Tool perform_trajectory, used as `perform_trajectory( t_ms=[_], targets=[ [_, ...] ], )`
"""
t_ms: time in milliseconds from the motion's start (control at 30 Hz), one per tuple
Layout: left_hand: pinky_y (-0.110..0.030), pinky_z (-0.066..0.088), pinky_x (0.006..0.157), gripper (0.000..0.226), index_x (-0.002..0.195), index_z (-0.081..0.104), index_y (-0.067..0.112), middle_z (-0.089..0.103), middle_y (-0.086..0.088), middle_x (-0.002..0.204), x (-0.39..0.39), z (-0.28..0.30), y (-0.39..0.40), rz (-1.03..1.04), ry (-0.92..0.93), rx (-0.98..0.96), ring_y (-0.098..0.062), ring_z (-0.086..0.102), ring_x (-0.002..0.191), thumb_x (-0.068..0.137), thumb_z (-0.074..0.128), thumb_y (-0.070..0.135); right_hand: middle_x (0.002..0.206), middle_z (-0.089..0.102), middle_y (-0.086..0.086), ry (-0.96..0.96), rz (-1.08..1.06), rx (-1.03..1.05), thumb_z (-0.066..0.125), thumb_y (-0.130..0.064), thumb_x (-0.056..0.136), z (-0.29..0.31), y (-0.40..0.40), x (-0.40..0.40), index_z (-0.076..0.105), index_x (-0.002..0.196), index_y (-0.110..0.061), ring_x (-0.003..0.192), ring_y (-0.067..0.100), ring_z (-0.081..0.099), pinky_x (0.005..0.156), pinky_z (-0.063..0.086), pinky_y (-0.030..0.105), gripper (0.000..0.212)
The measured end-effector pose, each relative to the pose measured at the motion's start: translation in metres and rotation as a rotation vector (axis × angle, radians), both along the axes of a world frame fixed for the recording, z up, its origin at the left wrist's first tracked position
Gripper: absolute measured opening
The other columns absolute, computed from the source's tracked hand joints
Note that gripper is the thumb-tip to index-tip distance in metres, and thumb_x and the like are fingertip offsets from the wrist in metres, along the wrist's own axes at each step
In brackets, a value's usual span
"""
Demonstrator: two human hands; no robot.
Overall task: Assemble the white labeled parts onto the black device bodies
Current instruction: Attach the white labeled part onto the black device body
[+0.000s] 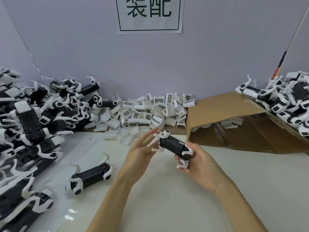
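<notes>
Your right hand (199,162) grips one black device body (173,146) above the desk (167,190); your left hand (142,148), fingers straight, touches its white end. One body (91,176) lies left. White labeled parts (147,111), uncountable, heap beyond. Sign (149,14) reads "装配".

Two bare hands show: the left hand (142,148) and the right hand (199,164). One black device body with white legs (174,146) is held between them. One more black-and-white device body (91,177) lies alone on the pale counter (167,190). Too many to count: the left heap of black bodies (30,124), the rear heap of white labeled plastic parts (147,111), and the right heap (287,101). One brown cardboard box (234,121). One white paper sign (150,14).
</notes>
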State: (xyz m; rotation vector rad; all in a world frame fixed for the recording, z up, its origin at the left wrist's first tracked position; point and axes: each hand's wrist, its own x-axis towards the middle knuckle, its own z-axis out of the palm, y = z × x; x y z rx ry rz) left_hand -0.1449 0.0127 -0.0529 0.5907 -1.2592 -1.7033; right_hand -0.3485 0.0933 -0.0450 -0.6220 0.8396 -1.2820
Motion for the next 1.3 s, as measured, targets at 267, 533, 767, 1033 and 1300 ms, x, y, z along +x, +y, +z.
perform_trajectory(
  t_ms=[267,533,767,1033,1300],
  targets=[
    [-0.04,0.059,0.085,0.063,0.126,0.069,0.001,0.077,-0.018,0.105,-0.007,0.001,0.002,0.095,-0.228,0.006,-0.036,0.076,0.093,0.096,0.069,0.057,0.11,0.075,0.016,0.376,-0.004,-0.193,0.082,-0.04,0.085,0.0,0.003,0.006,0.063,0.139,-0.03,0.089,0.023,0.069,0.08,0.049,0.034,0.058],
    [-0.047,0.044,0.107,0.038,0.122,0.071,0.007,0.073,-0.005,0.105,0.008,0.001,-0.004,0.036,-0.128,-0.045,-0.02,0.066,0.104,0.096,0.074,0.035,0.117,0.077,-0.001,0.474,-0.181,-0.216,0.078,-0.045,0.084,-0.006,-0.001,0.008,0.072,0.128,-0.017,0.115,0.012,0.068,0.097,0.051,0.027,0.052],
    [-0.047,0.037,0.114,0.041,0.133,0.068,0.016,0.073,-0.015,0.13,0.006,0.003,0.004,0.096,-0.132,-0.17,-0.024,0.064,0.122,0.097,0.074,0.034,0.133,0.072,-0.004,0.518,-0.126,-0.323,0.077,-0.043,0.086,-0.009,-0.002,0.0,0.064,0.139,-0.023,0.129,0.009,0.062,0.109,0.045,0.028,0.058],
    [-0.024,0.044,0.104,0.039,0.139,0.068,0.037,0.07,0.011,0.14,0.012,0.007,0.003,0.189,-0.234,-0.36,-0.006,0.059,0.135,0.103,0.059,0.047,0.133,0.068,-0.01,0.758,-0.164,-0.438,0.086,-0.019,0.087,-0.012,0.004,0.011,0.061,0.136,-0.026,0.134,0.008,0.058,0.111,0.049,0.026,0.055],
    [-0.029,0.05,0.085,0.057,0.101,0.083,0.017,0.081,0.003,0.118,-0.011,0.002,0.004,0.459,-0.017,-0.014,-0.015,0.071,0.107,0.104,0.053,0.065,0.147,0.05,-0.014,1.399,-0.425,-0.872,0.087,0.004,0.078,-0.018,0.002,0.028,0.049,0.14,-0.026,0.144,0.001,0.041,0.119,0.032,0.018,0.079]
  ],
)
